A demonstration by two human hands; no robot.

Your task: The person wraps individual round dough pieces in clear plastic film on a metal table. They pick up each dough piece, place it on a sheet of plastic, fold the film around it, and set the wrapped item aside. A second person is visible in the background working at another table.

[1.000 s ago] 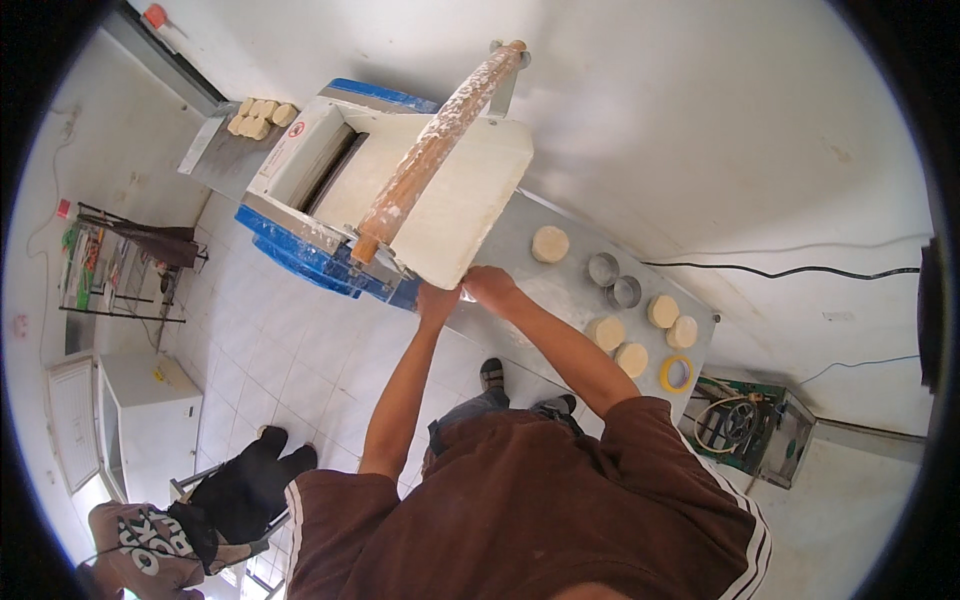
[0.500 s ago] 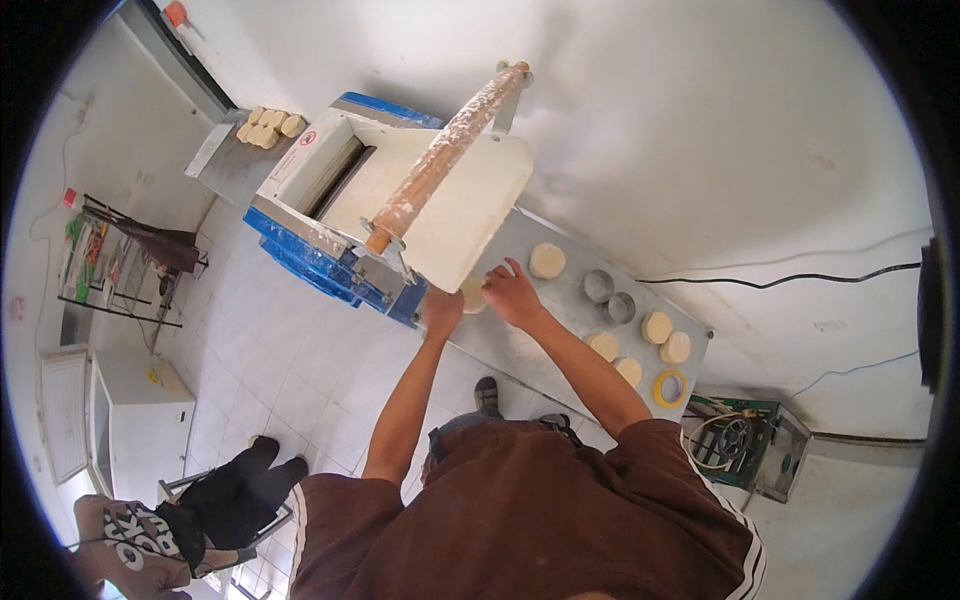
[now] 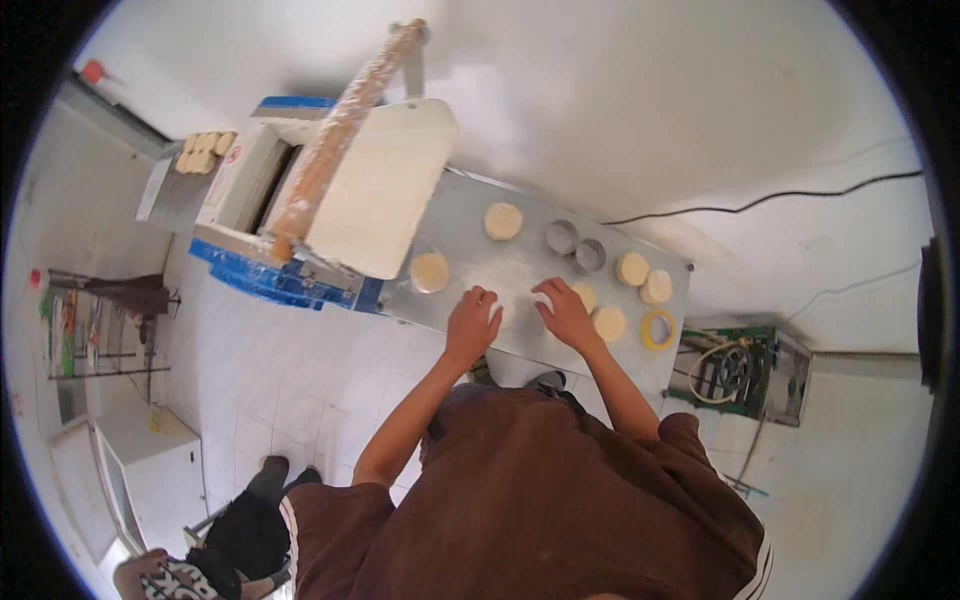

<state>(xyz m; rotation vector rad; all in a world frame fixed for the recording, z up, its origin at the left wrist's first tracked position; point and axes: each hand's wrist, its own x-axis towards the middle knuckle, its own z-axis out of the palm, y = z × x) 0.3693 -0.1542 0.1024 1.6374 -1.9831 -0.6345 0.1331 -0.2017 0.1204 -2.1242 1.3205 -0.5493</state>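
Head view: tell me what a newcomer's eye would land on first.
Probably the blue-and-white machine at upper left, where a white-dusted wooden roller slants above a pale tray. Next, mid-picture, the person's empty left grip and right grip, with a powdery patch between them on the metal table. Then the pale dough-like rounds scattered along that table.
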